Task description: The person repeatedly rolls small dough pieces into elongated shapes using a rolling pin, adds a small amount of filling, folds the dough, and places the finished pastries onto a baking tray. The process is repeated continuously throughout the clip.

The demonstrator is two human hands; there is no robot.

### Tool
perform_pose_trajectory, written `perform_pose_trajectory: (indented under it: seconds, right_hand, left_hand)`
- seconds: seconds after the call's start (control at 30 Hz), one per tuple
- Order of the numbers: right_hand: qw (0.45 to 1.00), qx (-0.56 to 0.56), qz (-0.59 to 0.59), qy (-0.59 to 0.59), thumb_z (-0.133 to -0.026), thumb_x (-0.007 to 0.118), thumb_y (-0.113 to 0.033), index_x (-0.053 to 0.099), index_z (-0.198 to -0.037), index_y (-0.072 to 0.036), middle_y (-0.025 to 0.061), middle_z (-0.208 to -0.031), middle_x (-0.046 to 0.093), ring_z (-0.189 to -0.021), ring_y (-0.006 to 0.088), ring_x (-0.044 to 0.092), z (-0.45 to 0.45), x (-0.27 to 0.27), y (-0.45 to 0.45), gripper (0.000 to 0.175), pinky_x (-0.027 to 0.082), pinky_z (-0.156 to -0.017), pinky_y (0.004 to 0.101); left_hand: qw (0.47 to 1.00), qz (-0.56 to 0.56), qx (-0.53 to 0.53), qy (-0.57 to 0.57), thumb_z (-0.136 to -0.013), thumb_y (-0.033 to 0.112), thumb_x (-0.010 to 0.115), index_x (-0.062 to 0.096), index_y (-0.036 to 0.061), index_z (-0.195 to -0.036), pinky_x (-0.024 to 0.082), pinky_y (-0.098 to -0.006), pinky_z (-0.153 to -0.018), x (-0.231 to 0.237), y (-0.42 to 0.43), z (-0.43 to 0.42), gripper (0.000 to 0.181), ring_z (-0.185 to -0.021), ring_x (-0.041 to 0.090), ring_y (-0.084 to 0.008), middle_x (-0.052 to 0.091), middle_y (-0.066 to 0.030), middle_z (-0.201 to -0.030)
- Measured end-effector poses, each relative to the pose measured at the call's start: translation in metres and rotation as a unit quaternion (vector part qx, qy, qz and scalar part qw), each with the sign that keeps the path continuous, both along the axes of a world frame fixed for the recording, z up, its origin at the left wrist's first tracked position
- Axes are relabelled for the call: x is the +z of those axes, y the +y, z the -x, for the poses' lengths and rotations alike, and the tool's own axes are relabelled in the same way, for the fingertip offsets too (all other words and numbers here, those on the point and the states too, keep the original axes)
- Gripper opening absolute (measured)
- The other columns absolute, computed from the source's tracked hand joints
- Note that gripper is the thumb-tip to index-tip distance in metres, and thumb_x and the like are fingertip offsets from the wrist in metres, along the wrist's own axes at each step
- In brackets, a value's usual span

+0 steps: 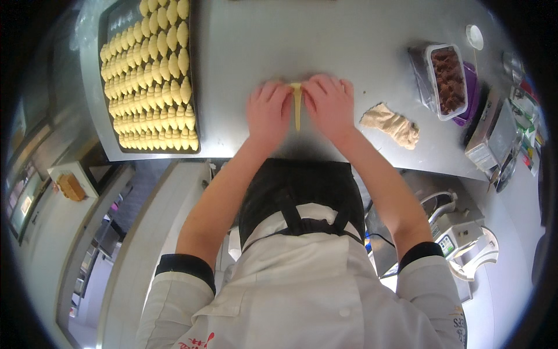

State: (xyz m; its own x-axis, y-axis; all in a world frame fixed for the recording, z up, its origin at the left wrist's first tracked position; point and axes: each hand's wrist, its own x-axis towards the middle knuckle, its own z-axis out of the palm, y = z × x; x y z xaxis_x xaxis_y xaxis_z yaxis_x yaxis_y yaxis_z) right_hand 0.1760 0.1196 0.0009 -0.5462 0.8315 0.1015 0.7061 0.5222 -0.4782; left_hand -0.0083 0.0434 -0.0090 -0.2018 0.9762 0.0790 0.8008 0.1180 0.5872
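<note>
A thin, tapering strip of yellow dough lies on the steel worktop, its narrow tip towards my body. At its far, wider end, the fingertips of my left hand pinch one side. My right hand holds the opposite side with bent fingers. Between the two hands a short cross-piece of dough shows; the rest of that end is hidden by my fingers. To the left, a dark baking tray carries several rows of rolled, crescent-type dough pieces.
Right of my right hand lies a crumpled beige cloth. Beyond it, a clear plastic tub of brown filling overlaps a purple item. A small white round dish and a metal box stand farther right.
</note>
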Motion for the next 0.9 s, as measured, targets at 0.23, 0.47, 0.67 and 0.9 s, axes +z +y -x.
perform_pose_trajectory:
  seconds: [0.23,0.47,0.67,0.9]
  right_hand:
    - [0.996,0.069,0.000,-0.050,-0.095,0.080,-0.019,0.077,-0.114,-0.021,-0.0019,-0.114,0.074,-0.112,0.0235,0.072,-0.006,0.005,-0.027,0.019,0.050,-0.106,0.0442]
    - [0.998,0.059,-0.008,-0.021,-0.094,0.080,-0.019,0.078,-0.111,-0.021,-0.0019,-0.113,0.074,-0.112,0.0230,0.072,-0.014,0.003,-0.036,0.017,0.052,-0.104,0.0435]
    - [0.995,0.091,0.012,-0.029,-0.094,0.080,-0.020,0.077,-0.112,-0.019,-0.0009,-0.113,0.073,-0.111,0.0236,0.071,-0.021,0.009,-0.054,0.019,0.052,-0.102,0.0435]
    - [0.985,0.126,0.074,-0.087,-0.094,0.078,-0.016,0.077,-0.112,-0.018,0.0008,-0.112,0.070,-0.112,0.0258,0.069,-0.034,0.005,-0.066,0.018,0.051,-0.105,0.0443]
  left_hand:
    - [0.996,0.030,-0.074,0.034,-0.096,0.013,0.082,0.079,0.0180,-0.114,0.056,-0.0472,-0.090,0.003,-0.028,-0.003,0.019,-0.107,0.071,-0.0311,0.077,0.0035,-0.122]
    - [0.998,0.016,-0.064,0.004,-0.093,0.011,0.082,0.079,0.0183,-0.116,0.057,-0.0477,-0.089,0.002,-0.038,-0.007,0.024,-0.103,0.070,-0.0296,0.075,0.0028,-0.117]
    - [0.996,0.032,-0.080,0.002,-0.093,0.010,0.080,0.079,0.0179,-0.117,0.057,-0.0482,-0.085,0.013,-0.064,-0.019,0.025,-0.101,0.070,-0.0310,0.074,0.0013,-0.119]
    - [0.987,0.109,-0.114,0.030,-0.091,0.007,0.078,0.077,0.0148,-0.115,0.058,-0.0474,-0.085,0.006,-0.077,-0.028,0.025,-0.102,0.069,-0.0310,0.071,-0.0010,-0.116]
